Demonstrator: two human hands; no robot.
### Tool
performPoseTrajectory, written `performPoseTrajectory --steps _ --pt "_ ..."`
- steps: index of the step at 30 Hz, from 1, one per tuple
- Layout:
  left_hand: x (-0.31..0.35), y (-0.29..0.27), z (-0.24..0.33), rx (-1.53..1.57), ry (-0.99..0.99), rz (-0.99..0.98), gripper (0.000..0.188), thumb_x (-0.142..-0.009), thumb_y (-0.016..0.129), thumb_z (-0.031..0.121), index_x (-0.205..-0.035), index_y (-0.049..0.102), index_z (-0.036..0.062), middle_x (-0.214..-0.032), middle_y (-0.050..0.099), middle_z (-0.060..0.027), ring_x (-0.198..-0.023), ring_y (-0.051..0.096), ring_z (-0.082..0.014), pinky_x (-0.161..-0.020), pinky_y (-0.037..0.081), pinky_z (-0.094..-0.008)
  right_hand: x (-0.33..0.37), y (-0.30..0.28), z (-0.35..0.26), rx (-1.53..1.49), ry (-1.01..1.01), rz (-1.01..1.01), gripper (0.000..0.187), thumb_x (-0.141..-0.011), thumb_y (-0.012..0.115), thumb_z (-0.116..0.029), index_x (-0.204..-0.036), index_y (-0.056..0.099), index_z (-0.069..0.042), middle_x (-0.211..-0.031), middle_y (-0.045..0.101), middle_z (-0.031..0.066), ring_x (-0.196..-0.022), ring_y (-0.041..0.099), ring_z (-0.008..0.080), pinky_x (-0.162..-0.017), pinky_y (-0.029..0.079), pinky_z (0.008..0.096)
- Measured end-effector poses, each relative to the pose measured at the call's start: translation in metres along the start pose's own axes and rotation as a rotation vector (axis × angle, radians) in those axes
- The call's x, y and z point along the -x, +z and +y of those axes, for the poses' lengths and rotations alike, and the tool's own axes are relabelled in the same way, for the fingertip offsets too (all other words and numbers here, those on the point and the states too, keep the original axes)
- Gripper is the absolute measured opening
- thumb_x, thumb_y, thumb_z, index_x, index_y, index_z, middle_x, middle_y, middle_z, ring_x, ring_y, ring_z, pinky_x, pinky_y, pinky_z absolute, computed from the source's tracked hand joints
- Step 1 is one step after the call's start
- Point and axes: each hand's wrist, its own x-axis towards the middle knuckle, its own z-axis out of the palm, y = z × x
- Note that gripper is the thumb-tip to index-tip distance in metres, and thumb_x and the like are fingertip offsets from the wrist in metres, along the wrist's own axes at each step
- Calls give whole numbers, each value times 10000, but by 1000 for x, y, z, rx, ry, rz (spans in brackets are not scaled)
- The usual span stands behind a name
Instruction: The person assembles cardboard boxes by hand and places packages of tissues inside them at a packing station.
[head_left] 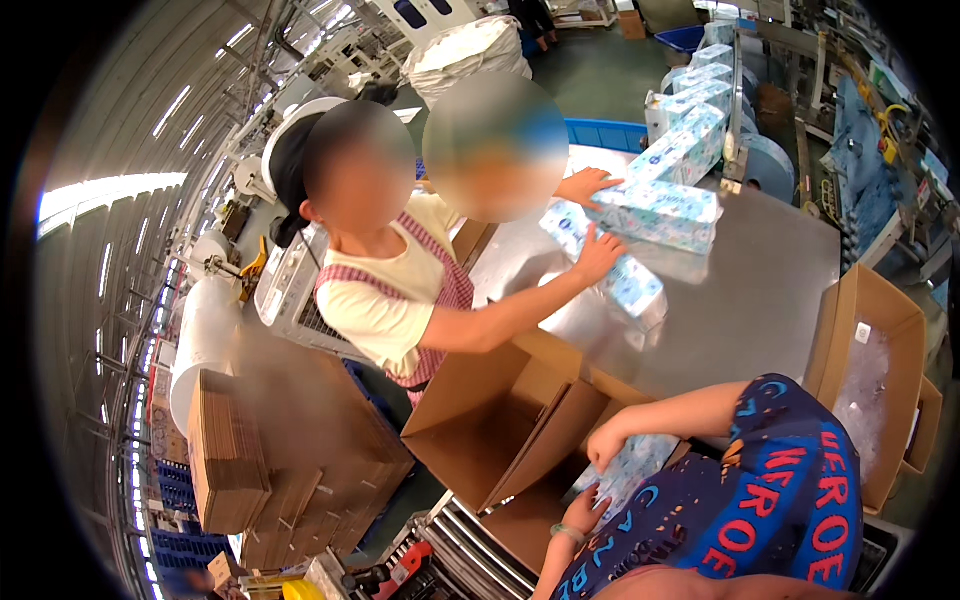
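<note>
A plastic-wrapped pack (640, 465), probably tissues, white with a pale blue floral print, lies between my two hands, at the open cardboard box (550, 515) near the table's front edge. My right hand (608, 443) is closed at its upper end, fingers bent down against the wrapping. Lower down, my left hand (586, 512), a bracelet on its wrist, grips the near end. My sleeve and the box flaps hide part of the pack. Across the table, a co-worker's hands (598, 258) rest on similar long packs (640, 290).
The shiny metal table (770, 270) stretches ahead, with more packs (690, 130) lined up from the machine. A second open carton (480, 430) stands beside mine, over a roller conveyor (465, 545). A carton with clear plastic (870, 370) is at right; flattened cardboard stacks (300, 450) are left.
</note>
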Motion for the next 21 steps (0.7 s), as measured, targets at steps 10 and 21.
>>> performPoseTrajectory --steps 10,21 --pt "-43 -7 70 6 165 142 485 -945 667 299 -1337 574 30 -1192 683 -189 -1090 668 -313 -937 519 -416 334 -179 60 -688 37 1431 150 -893 706 -147 -937 703 -4 -873 704 52 -766 678 134 -728 551 294" --pt "-47 -6 106 63 90 277 374 -950 670 254 -1265 636 55 -1125 713 -160 -1042 693 -286 -903 532 -378 354 -298 224 263 1057 1236 607 -784 606 -199 -1378 530 -107 -1369 554 122 -1354 458 317 -1141 258 654"
